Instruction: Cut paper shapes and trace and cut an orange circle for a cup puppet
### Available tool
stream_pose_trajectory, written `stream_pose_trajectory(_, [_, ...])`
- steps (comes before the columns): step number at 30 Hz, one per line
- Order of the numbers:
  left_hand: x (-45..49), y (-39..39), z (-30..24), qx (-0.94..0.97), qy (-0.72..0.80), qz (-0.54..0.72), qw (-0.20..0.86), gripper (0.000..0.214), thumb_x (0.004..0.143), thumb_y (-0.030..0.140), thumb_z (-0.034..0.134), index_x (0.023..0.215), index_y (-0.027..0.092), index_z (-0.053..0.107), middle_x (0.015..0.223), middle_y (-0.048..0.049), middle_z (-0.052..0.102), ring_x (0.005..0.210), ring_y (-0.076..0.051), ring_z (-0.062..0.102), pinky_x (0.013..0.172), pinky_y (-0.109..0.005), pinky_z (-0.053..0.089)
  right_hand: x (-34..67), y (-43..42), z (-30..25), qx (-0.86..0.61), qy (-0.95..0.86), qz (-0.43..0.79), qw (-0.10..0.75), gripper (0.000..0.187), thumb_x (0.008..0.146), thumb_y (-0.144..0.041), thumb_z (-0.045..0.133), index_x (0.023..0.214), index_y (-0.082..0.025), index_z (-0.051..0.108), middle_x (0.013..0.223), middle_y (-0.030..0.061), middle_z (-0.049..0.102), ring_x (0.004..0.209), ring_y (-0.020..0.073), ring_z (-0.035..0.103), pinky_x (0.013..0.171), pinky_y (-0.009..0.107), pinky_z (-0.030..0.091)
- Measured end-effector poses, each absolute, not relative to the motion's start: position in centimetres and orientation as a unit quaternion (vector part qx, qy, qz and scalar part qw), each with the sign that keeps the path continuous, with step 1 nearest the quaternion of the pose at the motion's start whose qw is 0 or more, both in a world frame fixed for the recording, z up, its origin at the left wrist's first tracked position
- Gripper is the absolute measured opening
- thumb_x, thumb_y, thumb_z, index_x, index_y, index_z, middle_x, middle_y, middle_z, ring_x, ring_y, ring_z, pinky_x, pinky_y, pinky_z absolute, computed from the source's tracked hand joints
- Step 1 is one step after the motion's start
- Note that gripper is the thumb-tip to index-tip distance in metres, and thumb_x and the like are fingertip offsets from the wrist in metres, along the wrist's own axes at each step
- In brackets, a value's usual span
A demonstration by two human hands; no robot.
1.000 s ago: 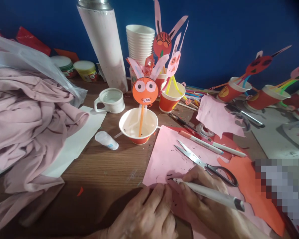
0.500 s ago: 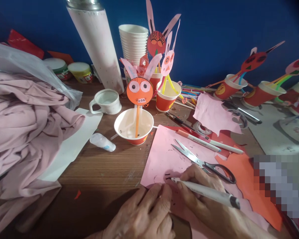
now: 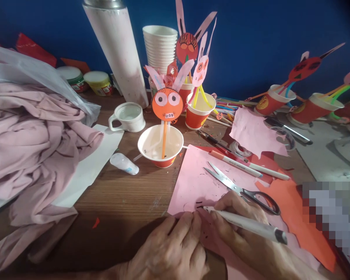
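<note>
Marking: white pen point(image 3: 245, 223) on pink paper point(image 3: 195, 182), near desk point(image 3: 128, 194) edge.
The right hand point(image 3: 242, 243) had its grip closed on the pen, tip touching the sheet beside small black marks; the left hand point(image 3: 172, 252) lay flat, grip wide, fingertips on the paper's near edge. Scissors point(image 3: 236, 188) lay just beyond.

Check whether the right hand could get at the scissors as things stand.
Probably yes. The scissors lie uncovered on the pink paper just beyond the right hand, with nothing between them. But its fingers are closed on a pen, so it would likely have to put that down first.
</note>
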State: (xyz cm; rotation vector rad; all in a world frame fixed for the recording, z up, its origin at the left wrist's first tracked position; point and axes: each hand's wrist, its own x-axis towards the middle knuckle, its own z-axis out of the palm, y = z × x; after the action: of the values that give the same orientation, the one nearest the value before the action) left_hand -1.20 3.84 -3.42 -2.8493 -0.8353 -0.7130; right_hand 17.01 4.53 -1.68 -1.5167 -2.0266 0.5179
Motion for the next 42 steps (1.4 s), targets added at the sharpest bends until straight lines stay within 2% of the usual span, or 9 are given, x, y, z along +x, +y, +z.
stream_pose_trajectory(7, [-1.19,3.65,-3.56,-0.929,-0.28,-0.237,0.047,0.021,0.084,0.03,0.052,0.073,0.015,0.062,0.091,-0.0062,0.071,0.087,-0.019,0.06,0.073,-0.031,0.043,17.01,4.33,-1.71,-0.569,-0.749,0.19,0.281,0.026,0.087,-0.03,0.046,0.064,-0.02,0.048,0.045,-0.0037,0.055,0.038,0.009,0.049,0.038,0.019,0.039])
stream_pose_trajectory(19, [-1.19,3.83,-3.7,-0.932,-0.27,-0.238,0.043,0.021,0.085,0.028,0.05,0.072,0.015,0.06,0.091,-0.0081,0.071,0.086,-0.021,0.06,0.07,-0.033,0.043,16.78,4.39,-1.52,-0.582,-0.736,0.177,0.297,0.023,0.084,-0.029,0.049,0.063,-0.02,0.049,0.045,-0.0032,0.054,0.036,0.0093,0.048,0.035,0.02,0.039])
stream_pose_trajectory(27, [-1.43,3.65,-3.31,-0.938,-0.264,-0.222,0.038,0.021,0.085,0.029,0.051,0.074,0.014,0.061,0.091,-0.0092,0.071,0.087,-0.022,0.06,0.068,-0.032,0.044,16.6,3.84,-2.11,-0.614,-0.698,0.231,0.288,0.025,0.086,-0.04,0.048,0.069,-0.021,0.052,0.051,-0.0011,0.059,0.041,0.0117,0.055,0.037,0.021,0.042])
stream_pose_trajectory(35, [-1.12,3.88,-3.85,-0.937,-0.258,-0.231,0.042,0.022,0.085,0.031,0.052,0.074,0.014,0.061,0.092,-0.0106,0.07,0.086,-0.022,0.059,0.067,-0.033,0.042,16.31,4.24,-1.51,-0.575,-0.737,0.228,0.271,0.021,0.088,-0.033,0.047,0.071,-0.022,0.047,0.05,-0.0056,0.055,0.037,0.0085,0.05,0.036,0.018,0.039])
stream_pose_trajectory(42, [-1.33,3.63,-3.63,-0.938,-0.266,-0.221,0.038,0.021,0.085,0.03,0.053,0.073,0.014,0.061,0.093,-0.0089,0.07,0.089,-0.022,0.059,0.071,-0.033,0.042,16.52,4.09,-1.83,-0.586,-0.728,0.227,0.274,0.022,0.087,-0.036,0.048,0.07,-0.022,0.049,0.048,-0.0044,0.058,0.038,0.0098,0.053,0.036,0.018,0.04])
